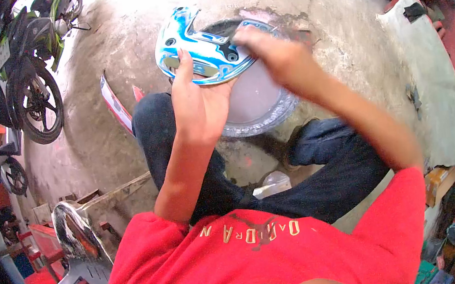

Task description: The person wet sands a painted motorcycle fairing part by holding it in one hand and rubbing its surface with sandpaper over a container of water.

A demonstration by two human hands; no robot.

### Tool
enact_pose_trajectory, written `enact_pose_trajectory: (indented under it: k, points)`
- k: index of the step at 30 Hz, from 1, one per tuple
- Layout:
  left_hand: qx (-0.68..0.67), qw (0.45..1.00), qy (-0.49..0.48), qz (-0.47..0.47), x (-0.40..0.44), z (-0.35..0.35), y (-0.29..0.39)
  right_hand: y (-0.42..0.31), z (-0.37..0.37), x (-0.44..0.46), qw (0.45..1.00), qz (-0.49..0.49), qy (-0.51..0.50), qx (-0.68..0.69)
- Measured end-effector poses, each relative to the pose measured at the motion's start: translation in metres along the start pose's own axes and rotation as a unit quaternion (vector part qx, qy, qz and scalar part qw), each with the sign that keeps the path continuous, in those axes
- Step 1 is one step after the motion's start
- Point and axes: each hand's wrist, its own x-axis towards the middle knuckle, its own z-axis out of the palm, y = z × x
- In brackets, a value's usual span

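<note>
A curved, glossy blue-and-white motorcycle body panel (189, 38) is held up over a round basin (264, 125) of cloudy grey water. My left hand (198, 103) supports it from below, with the thumb along its near edge and the other fingers hidden underneath. At the panel's right end, my right hand (279, 53) presses down with curled fingers and is blurred by motion. What lies under those fingers, if anything, I cannot make out. The basin sits on the floor between my bent legs.
A small white item with clear plastic (275, 183) lies near my lap. Narrow red-and-white panels (115, 105) lie left of my knee. A motorcycle (37, 96) stands at upper left, a grey plastic chair (82, 270) at lower left. Along the right is a pale slab (437, 84).
</note>
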Motion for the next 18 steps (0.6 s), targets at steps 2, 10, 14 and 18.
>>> enact_pose_trajectory:
  k: [2, 10, 14, 18]
  points:
    - [0.006, 1.000, 0.017, -0.007, 0.003, -0.010, 0.000, -0.030, 0.002, -0.002, 0.997, -0.068, 0.018, -0.019]
    - [-0.016, 1.000, 0.018, 0.000, 0.000, -0.003, -0.004, -0.022, 0.007, -0.002, 0.998, -0.059, 0.027, -0.021]
    - [-0.025, 0.999, 0.019, 0.005, -0.003, 0.004, -0.005, 0.007, -0.005, 0.007, 0.999, 0.031, -0.004, -0.039]
    - [0.002, 1.000, 0.009, 0.012, -0.005, 0.004, -0.008, -0.016, 0.003, 0.004, 0.999, -0.030, 0.023, -0.035]
